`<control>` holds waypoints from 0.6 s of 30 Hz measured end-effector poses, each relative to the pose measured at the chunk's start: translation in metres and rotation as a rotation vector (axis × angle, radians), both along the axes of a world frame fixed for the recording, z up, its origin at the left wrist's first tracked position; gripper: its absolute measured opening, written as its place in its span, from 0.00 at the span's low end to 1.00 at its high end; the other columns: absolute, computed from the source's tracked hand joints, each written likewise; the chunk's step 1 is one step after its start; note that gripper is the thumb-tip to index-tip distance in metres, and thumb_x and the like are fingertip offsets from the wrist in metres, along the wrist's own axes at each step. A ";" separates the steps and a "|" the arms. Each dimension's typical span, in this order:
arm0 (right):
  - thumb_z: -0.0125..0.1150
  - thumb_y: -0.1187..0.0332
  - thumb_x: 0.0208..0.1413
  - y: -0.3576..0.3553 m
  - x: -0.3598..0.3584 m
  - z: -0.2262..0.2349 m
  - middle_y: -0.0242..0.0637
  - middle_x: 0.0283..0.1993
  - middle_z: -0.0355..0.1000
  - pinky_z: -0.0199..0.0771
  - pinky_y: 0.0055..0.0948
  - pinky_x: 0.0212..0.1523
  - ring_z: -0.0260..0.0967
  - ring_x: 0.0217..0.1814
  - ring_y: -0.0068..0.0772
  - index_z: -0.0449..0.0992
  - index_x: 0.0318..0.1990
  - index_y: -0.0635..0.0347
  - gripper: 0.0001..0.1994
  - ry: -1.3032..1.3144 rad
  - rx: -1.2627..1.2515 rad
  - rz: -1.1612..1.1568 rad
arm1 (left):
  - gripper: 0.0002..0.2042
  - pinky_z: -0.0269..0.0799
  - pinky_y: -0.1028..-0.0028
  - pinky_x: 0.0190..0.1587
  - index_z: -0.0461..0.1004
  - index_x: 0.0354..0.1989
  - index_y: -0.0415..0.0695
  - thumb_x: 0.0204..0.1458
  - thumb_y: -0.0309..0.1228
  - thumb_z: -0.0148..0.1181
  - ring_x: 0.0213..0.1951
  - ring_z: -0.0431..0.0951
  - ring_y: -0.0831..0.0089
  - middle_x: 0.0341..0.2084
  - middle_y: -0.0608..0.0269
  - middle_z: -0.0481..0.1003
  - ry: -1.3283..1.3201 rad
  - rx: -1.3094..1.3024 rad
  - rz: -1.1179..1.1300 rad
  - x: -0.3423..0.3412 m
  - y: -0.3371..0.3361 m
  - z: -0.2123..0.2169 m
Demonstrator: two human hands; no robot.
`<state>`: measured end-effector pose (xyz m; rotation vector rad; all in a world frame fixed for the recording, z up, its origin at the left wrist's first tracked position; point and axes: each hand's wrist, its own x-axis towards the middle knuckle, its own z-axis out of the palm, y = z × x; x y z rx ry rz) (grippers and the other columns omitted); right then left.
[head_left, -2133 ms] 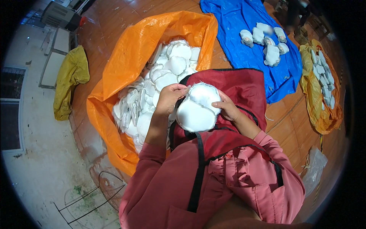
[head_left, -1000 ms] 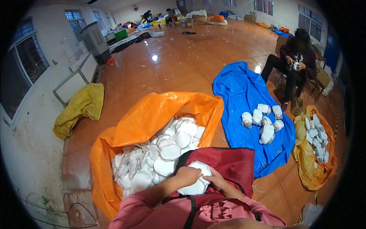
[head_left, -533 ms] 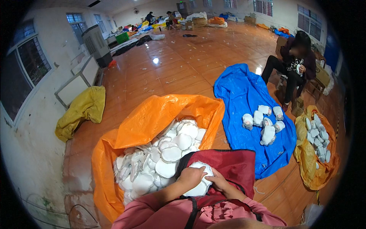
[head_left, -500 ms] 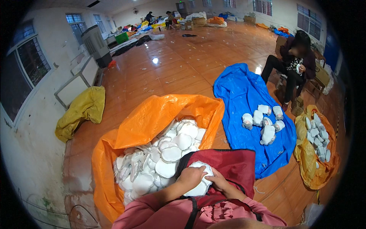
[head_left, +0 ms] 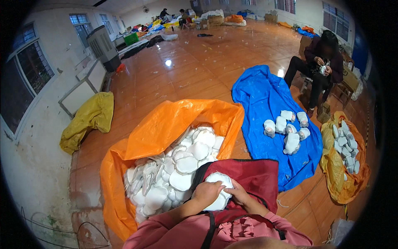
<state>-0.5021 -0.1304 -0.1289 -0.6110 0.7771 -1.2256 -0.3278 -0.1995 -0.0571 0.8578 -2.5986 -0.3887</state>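
Head view, hands: I am seeing the left hand (head_left: 206, 193) curling over the near side of a white pad (head_left: 219, 195) and the right hand (head_left: 237, 194) pinching its right edge; both are grasping it, probably to steady it for handling.
Head view, pad: it is lying on a dark red apron (head_left: 257, 180) across the lap, just below the orange sack (head_left: 166, 133).
Head view, orange sack: it is standing open just left of the lap, its mouth rolled back, holding a heap of white pads (head_left: 174, 174), seemingly within easy reach.
Head view, blue sheet (head_left: 265, 103): it is lying spread on the floor to the right, carrying a small cluster of white bundles (head_left: 288, 130).
Head view, amber bag (head_left: 344, 182): it is sitting far right, holding more white pieces.
Head view, yellow cloth (head_left: 89, 122): it is slumping by the left wall.
Head view, seated person (head_left: 319, 62): they are working on a small white item beyond the sheet.
Head view, labels: I am finding no readable label or sign.
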 end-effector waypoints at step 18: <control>0.59 0.77 0.56 0.001 0.007 0.005 0.37 0.60 0.66 0.64 0.30 0.61 0.65 0.60 0.30 0.58 0.67 0.63 0.31 0.038 0.016 -0.117 | 0.31 0.70 0.67 0.28 0.58 0.67 0.41 0.59 0.46 0.53 0.22 0.77 0.64 0.17 0.59 0.75 -0.090 0.789 0.067 0.003 0.002 0.002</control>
